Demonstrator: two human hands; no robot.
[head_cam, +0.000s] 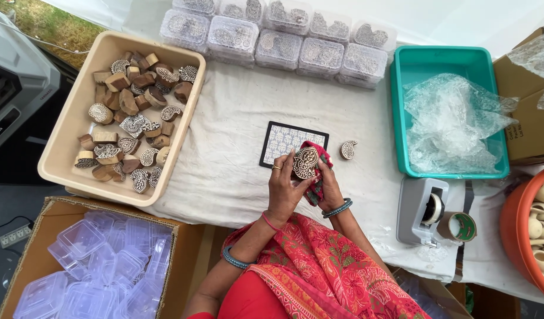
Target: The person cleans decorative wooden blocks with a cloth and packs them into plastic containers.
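The carved stamp (pixel 305 162) stands upright between both hands, left hand (pixel 284 186) fingers clamped on its left edge. The right hand (pixel 329 188) fingers press a red cloth (pixel 317 177) against its back, apparently closed around it.

A single head-worn camera looks almost straight down on the cloth-covered worktop (pixel 236 147) from close above. The person's lap sits at the near edge, and the far edge of the worktop runs along the top of the view.
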